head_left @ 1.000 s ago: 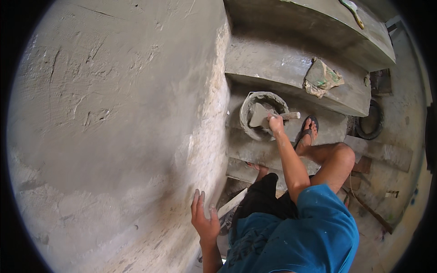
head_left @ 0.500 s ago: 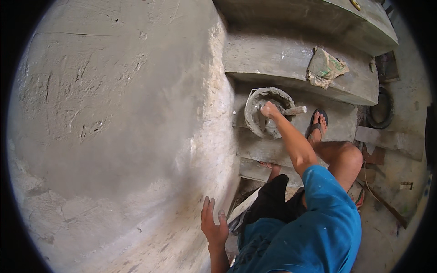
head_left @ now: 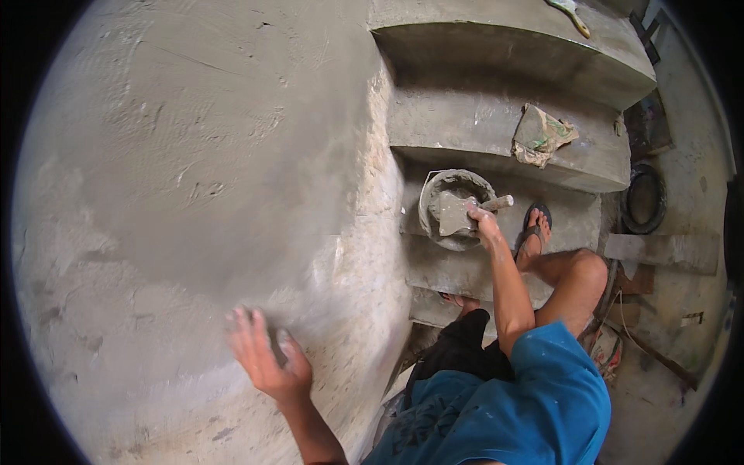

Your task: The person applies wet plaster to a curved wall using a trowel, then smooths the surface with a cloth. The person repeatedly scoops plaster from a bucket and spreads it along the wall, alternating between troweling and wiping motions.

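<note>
My right hand (head_left: 485, 222) is closed on the edge of a flat, mortar-smeared scraper plate (head_left: 456, 214) over a round bucket (head_left: 425, 220). Grey wet mortar (head_left: 457, 182) coats the bucket's inside. A pale, thick handle (head_left: 497, 204) leans across the bucket's right rim beside my hand; the tool's other end is hidden. My left hand (head_left: 271, 358), slightly blurred, has its fingers spread in front of the lower part of the grey plastered wall (head_left: 225, 194). Whether its fingertips touch the wall I cannot tell.
Concrete steps (head_left: 457, 116) rise beyond the bucket along the wall. A crumpled bag piece (head_left: 542, 136) lies on one step, and a paintbrush (head_left: 572, 15) higher up. On the right are a black tyre (head_left: 645, 199) and a board (head_left: 670, 252). My sandalled foot (head_left: 535, 231) stands beside the bucket.
My right hand has drawn back from inside the bucket, with the scraper plate now showing. My left hand has moved left and up along the wall. The view has shifted slightly.
</note>
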A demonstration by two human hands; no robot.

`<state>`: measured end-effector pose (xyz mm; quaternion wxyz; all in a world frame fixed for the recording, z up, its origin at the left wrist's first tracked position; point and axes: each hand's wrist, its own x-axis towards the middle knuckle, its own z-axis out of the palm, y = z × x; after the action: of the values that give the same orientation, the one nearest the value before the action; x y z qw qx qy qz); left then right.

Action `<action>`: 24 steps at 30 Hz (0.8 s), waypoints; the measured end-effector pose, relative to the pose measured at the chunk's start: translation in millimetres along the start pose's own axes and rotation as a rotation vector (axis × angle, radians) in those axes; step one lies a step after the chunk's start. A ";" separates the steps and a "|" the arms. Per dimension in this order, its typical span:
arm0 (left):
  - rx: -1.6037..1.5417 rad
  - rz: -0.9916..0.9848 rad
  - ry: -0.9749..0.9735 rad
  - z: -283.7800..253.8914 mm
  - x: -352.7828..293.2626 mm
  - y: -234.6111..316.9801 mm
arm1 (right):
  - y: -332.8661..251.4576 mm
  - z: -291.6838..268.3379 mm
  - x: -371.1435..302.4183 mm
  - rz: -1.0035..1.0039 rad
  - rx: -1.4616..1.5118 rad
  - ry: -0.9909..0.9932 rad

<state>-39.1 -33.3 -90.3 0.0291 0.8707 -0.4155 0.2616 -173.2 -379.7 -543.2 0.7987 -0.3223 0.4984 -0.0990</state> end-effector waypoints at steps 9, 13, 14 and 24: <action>0.106 -0.029 0.108 -30.1 57.4 -19.2 | -33.9 27.6 -71.2 -0.491 0.224 -0.234; 0.004 -0.065 0.067 -35.6 59.3 -17.2 | -62.1 47.2 -112.0 -0.580 0.302 -0.391; -0.018 -0.071 0.051 -35.8 59.3 -18.9 | -70.7 54.0 -124.8 -0.606 0.262 -0.404; 0.106 0.079 0.283 -111.2 56.1 -49.2 | -198.4 195.7 -326.8 -0.963 0.180 -0.413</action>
<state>-21.6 -11.1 40.6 0.0311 0.8084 -0.4267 0.4043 -130.6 -294.9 -124.3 0.7688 -0.4576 0.1157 -0.4314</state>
